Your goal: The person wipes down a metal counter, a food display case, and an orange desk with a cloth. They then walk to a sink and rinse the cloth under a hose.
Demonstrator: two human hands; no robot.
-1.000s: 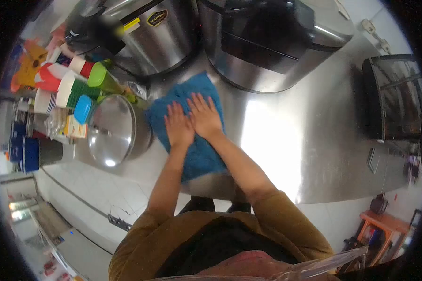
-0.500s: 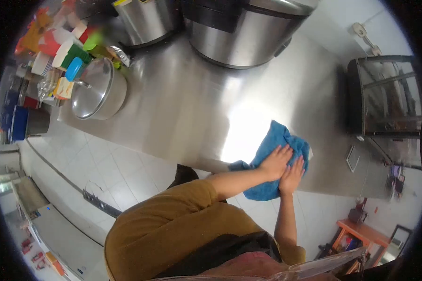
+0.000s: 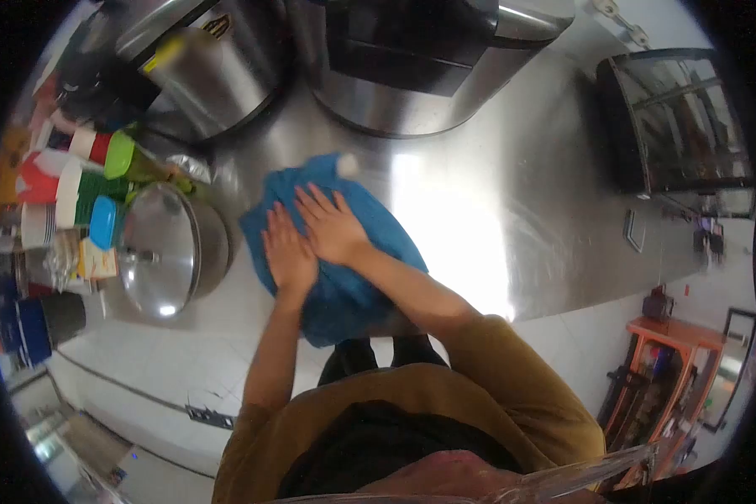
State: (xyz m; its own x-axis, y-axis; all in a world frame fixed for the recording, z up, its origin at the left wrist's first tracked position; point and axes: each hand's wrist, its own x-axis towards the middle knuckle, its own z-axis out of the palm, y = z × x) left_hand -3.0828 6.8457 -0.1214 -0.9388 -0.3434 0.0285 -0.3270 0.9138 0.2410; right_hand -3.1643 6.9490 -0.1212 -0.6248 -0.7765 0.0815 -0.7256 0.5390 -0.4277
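While the left hand (image 3: pixel 292 262) and right hand (image 3: pixel 334 228) lie flat on the blue cloth (image 3: pixel 344 298), side by side and not gripping it, I can't tell if they're actually touching each other; the cloth's kinda rumpled on the steel counter (image 3: pixel 554 252), its near end reaching the counter's edge; a lidded pot (image 3: pixel 160 252) sits just left of it, and a big metal cooker (image 3: pixel 395 109) stands behind, pretty close.
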